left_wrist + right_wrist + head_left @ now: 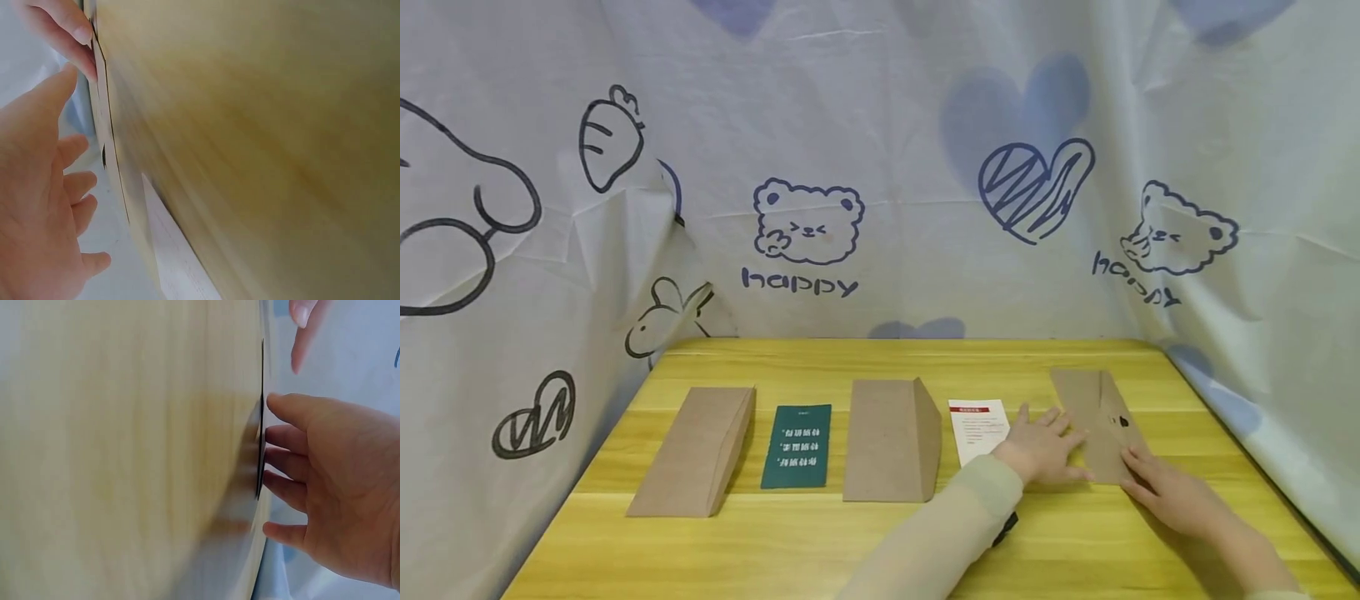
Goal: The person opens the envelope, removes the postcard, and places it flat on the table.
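While right hand [1180, 496], fingers uncurled, touches brown envelope [1105, 427], left hand [1043, 447] nearby, fingers spread.

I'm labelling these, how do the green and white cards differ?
The green card has pale lettering; the white card has small print and a red strip. In the head view, the green card shows whole; the left hand and sleeve hide part of the white card. Both lie on the table.

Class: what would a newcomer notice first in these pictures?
The left hand and right hand, at the flat brown envelope on the right of the table, draw the eye. Next comes the dark green card between two other brown envelopes. Behind, bear drawings mark the pale curtain.
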Motion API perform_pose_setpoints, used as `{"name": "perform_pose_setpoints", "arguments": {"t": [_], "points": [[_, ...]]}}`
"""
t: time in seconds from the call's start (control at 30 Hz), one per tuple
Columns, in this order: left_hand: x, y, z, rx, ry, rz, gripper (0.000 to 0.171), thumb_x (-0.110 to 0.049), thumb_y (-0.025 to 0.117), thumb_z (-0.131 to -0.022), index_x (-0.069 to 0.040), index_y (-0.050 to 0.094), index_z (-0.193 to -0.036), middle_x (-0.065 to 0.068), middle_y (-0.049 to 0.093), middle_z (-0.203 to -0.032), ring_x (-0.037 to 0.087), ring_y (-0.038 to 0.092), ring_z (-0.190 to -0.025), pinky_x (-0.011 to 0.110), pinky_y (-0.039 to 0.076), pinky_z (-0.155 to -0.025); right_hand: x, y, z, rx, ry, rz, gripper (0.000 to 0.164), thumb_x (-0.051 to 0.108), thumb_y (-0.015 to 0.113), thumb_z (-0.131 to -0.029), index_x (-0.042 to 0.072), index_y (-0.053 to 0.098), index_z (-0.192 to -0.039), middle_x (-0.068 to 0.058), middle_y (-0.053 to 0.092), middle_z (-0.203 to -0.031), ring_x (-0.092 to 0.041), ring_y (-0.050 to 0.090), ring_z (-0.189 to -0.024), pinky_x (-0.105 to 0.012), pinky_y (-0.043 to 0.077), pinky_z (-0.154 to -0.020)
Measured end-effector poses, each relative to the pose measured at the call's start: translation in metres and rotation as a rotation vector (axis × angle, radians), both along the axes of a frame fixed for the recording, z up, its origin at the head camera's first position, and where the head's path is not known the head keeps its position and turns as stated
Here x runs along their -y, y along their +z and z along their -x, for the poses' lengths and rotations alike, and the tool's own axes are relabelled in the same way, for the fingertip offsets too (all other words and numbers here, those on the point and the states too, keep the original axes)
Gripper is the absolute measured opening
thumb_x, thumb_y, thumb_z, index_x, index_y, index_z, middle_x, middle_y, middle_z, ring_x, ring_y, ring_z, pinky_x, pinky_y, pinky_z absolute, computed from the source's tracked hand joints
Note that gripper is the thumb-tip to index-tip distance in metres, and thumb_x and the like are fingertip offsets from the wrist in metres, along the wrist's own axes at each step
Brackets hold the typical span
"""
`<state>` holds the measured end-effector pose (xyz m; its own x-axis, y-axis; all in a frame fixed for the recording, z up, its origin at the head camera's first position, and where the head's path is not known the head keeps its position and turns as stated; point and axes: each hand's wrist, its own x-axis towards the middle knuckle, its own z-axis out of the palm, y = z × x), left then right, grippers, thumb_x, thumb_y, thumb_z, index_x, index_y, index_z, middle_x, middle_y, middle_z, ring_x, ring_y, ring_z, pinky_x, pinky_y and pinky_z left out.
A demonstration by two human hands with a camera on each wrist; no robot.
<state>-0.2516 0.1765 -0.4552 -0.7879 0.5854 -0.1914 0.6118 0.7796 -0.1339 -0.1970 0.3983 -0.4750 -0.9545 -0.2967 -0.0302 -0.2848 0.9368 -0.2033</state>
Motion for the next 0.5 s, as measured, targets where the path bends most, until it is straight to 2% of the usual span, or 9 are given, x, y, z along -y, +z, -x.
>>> {"name": "perform_pose_setpoints", "arguments": {"t": [0.3, 0.5], "points": [[-0.004, -0.002, -0.004, -0.008, 0.012, 0.036, 0.072, -0.081, 0.021, -0.088, -0.049, 0.012, -0.151, -0.022, 0.009, -0.162, 0.001, 0.007, -0.151, 0.043, 0.015, -0.123, 0.012, 0.000, -0.015, -0.031, 0.001, -0.028, 0.057, 0.037, 0.059, -0.096, -0.003, 0.053, -0.136, -0.029, 0.050, -0.139, -0.047, 0.056, -0.119, -0.061, 0.046, -0.093], [-0.004, -0.004, -0.006, -0.022, 0.042, 0.067, 0.073, -0.082, 0.023, -0.087, -0.048, 0.013, -0.151, -0.024, 0.012, -0.161, -0.002, 0.008, -0.149, 0.043, 0.017, -0.123, 0.018, 0.000, -0.020, -0.042, 0.006, -0.028, 0.058, 0.040, 0.060, -0.095, -0.002, 0.054, -0.135, -0.027, 0.052, -0.138, -0.046, 0.058, -0.117, -0.060, 0.048, -0.090]]}}
